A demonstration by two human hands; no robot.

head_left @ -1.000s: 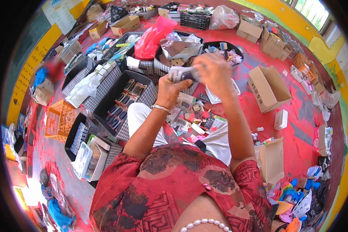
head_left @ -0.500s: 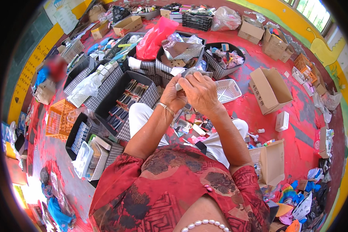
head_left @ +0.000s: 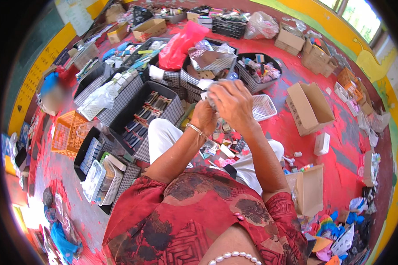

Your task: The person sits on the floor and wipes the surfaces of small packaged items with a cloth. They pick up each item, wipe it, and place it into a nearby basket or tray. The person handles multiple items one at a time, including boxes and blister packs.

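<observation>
I sit on a red floor with both arms raised in front of me. My left hand (head_left: 203,117), with a bracelet on its wrist, and my right hand (head_left: 233,104) are closed together on a small pale packet (head_left: 206,95) that shows only at their upper left edge. Most of the packet is hidden by my fingers. Below my hands, small colourful packets (head_left: 221,148) lie scattered on my lap and the floor between my white-trousered legs.
Checked fabric bins (head_left: 163,112) holding small items stand to the left and ahead. A white mesh basket (head_left: 264,107) lies just right of my hands. Open cardboard boxes (head_left: 308,108) sit to the right, another box (head_left: 308,190) by my right elbow. An orange crate (head_left: 66,132) stands left.
My hands, still closed on the pale packet, dropped from farther ahead toward my lap, then rose slightly. The white mesh basket became visible beside them.
</observation>
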